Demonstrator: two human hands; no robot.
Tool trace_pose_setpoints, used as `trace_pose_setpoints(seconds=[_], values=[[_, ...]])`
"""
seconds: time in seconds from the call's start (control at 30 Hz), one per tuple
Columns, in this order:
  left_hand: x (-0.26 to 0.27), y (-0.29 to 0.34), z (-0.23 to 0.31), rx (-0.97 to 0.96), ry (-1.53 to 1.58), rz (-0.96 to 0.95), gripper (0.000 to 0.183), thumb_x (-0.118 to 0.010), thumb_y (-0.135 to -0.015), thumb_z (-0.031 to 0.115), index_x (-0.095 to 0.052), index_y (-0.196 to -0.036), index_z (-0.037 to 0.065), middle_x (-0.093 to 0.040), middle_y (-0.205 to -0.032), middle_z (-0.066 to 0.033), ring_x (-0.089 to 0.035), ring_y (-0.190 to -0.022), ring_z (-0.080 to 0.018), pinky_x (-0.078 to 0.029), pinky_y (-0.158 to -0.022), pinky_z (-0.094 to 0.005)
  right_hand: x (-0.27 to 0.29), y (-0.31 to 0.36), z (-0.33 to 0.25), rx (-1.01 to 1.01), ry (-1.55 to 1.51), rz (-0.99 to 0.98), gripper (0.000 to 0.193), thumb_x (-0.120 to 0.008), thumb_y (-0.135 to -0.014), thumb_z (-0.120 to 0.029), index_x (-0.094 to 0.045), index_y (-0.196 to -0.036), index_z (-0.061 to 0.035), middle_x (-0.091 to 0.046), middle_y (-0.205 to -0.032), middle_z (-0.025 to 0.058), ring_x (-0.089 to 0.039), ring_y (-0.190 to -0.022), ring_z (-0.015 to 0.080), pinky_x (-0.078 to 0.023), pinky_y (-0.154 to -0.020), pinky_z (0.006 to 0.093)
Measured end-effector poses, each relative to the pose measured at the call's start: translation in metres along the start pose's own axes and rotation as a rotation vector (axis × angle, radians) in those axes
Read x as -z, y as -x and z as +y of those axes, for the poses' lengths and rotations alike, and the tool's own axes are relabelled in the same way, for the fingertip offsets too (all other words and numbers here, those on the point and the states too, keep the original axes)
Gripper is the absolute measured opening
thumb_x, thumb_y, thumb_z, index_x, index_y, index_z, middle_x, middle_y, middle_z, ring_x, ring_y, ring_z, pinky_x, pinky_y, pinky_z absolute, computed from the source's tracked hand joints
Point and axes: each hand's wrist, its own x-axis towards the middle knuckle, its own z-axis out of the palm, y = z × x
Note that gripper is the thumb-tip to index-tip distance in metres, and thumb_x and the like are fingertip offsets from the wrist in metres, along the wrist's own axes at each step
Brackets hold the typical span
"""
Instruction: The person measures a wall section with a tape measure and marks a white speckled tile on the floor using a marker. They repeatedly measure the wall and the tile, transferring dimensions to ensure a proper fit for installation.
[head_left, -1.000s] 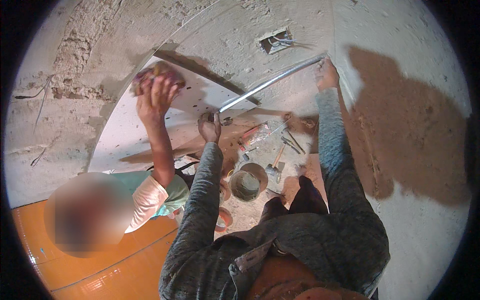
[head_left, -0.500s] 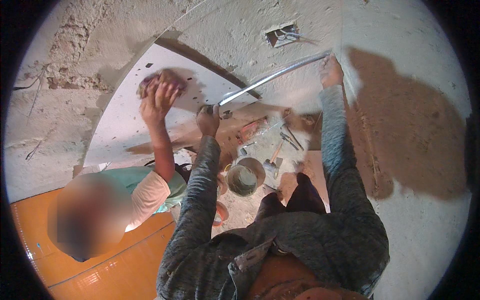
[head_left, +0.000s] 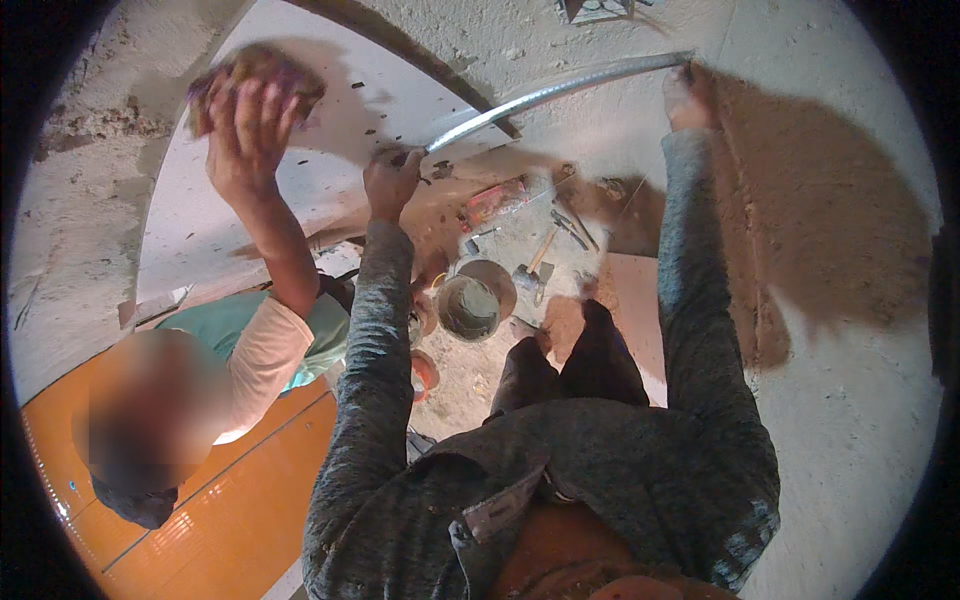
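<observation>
My left hand (head_left: 391, 183) is closed round the near end of a long, shiny silver metal strip (head_left: 530, 100), beside the right-hand part of a pale speckled tile (head_left: 330, 95) on the wall. Something dark shows at its fingers, too small to make out. The strip runs up and right across the tile's edge and the rough plaster to my right hand (head_left: 690, 98), which pinches its far end by the wall corner. At left, a co-worker's hand (head_left: 248, 140) presses a bunched purple-brown cloth or sponge (head_left: 300, 85) onto the tile.
Below stand a bucket of grey mix (head_left: 467, 308) and an orange-rimmed bucket (head_left: 422, 375). A hammer (head_left: 535, 270), pliers (head_left: 570, 230) and a red package (head_left: 495, 202) lie on the floor. The co-worker (head_left: 270, 350) is close on my left. An open electrical box (head_left: 595, 10) sits above.
In the picture, both my hands and the strip sit higher and slightly farther apart, as the view has tilted down. The co-worker's hand and cloth have moved up and left over the tile.
</observation>
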Motion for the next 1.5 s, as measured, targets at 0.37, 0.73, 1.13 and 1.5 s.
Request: trace_pose_setpoints(seconds=[0.37,0.73,1.13,1.5], values=[[0.014,-0.001,0.024,0.344,0.079,-0.19,0.043,-0.072,-0.082,0.044,-0.077,-0.101,0.005,-0.073,-0.08,-0.0179,-0.071,-0.076,-0.0312,-0.054,-0.074,-0.0376,-0.003,-0.02,-0.002,-0.441,-0.313,0.106,0.021,-0.051,-0.099,-0.016,-0.059,-0.091,0.0013,-0.062,-0.079,0.011,-0.058,-0.07,0.023,-0.051,-0.066,0.0362],[0.017,0.006,0.025,0.377,-0.001,-0.141,0.047,-0.07,-0.082,0.047,-0.076,-0.102,0.004,-0.073,-0.083,-0.019,-0.072,-0.079,-0.0332,-0.055,-0.075,-0.0404,0.002,-0.03,0.014,-0.643,-0.481,-0.023,0.02,-0.055,-0.095,-0.02,-0.059,-0.087,-0.0033,-0.06,-0.076,0.0081,-0.058,-0.07,0.0221,-0.048,-0.06,0.035],[0.006,0.007,0.021,0.38,-0.089,-0.099,0.048,-0.07,-0.082,0.047,-0.075,-0.104,0.004,-0.073,-0.09,-0.0196,-0.071,-0.085,-0.0369,-0.054,-0.078,-0.0438,-0.007,-0.017,-0.011,-0.528,-0.229,-0.017,0.016,-0.054,-0.095,-0.016,-0.057,-0.085,-0.0051,-0.058,-0.077,0.0079,-0.056,-0.071,0.0216,-0.051,-0.066,0.0385],[0.005,0.003,0.026,0.382,0.005,-0.1,0.044,-0.071,-0.083,0.046,-0.077,-0.098,0.005,-0.073,-0.085,-0.0167,-0.071,-0.081,-0.0335,-0.054,-0.076,-0.0422,0.015,-0.029,0.007,-0.509,-0.443,-0.107,0.01,-0.058,-0.095,-0.017,-0.058,-0.091,-0.0071,-0.058,-0.078,0.006,-0.056,-0.074,0.0163,-0.05,-0.058,0.0338]])
